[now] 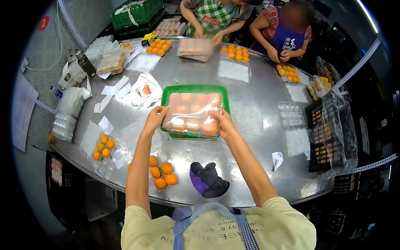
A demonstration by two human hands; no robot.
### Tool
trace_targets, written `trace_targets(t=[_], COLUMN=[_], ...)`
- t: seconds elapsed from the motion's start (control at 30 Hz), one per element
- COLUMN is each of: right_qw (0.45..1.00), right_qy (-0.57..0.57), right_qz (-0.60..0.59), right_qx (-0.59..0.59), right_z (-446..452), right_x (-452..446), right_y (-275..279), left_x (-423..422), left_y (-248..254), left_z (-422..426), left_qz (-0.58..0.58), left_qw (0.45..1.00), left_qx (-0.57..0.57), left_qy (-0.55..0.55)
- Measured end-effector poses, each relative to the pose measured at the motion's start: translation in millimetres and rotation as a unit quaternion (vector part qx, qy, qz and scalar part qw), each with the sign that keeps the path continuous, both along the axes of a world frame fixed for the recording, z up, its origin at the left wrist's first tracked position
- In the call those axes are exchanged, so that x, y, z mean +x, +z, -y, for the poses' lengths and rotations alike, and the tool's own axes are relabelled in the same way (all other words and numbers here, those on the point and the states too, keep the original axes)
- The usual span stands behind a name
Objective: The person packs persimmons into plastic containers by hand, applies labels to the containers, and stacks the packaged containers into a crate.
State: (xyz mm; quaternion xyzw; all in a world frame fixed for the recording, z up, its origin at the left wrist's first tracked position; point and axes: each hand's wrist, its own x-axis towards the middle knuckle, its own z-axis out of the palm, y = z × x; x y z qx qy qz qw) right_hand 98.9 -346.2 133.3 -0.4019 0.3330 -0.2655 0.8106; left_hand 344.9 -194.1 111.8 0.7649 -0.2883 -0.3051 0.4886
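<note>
A grey metal counter (266,154) carries a rectangular green plastic tray (226,100). Over the tray is a clear, rectangular plastic box (191,114) filled with orange fruit. On the tray's near side lies a dark grey and purple fabric bundle (210,181); left of that, also nearer than the tray, sit loose round orange fruits (166,168). At the tray's left, the left hand (157,118) has its grip clamped on the box; at its right, so does the right hand (224,123).

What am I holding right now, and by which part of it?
A clear pack of orange fruit, held by opposite sides: left hand at its left edge, right hand at its right.
</note>
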Motion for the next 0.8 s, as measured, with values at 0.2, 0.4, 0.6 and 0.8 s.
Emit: trace_targets(t=[0.2,0.4,0.6,0.8], right_qw=[0.996,0.998,0.993,0.976], right_qy=[-0.014,-0.024,-0.108,-0.144], right_qz=[0.082,0.061,-0.042,-0.163], right_qx=[-0.014,-0.017,0.020,-0.022], right_z=[-27.8,-58.3,-81.4,-86.1], right_x=[-73.9,-197.7,-303.2,-349.9], right_y=[7.7,-18.4,-84.1,-125.0], left_x=[-70.7,-177.2,-267.7,-312.0], left_y=[44.8,6.3,-51.3,-150.5], left_z=[-33.2,-59.1,-29.7,-6.9], left_qz=[-0.140,-0.278,-0.384,-0.218], left_qw=[0.987,0.947,0.907,0.954], left_qx=[-0.078,-0.104,-0.031,-0.017], left_qy=[-0.009,-0.122,-0.171,-0.203])
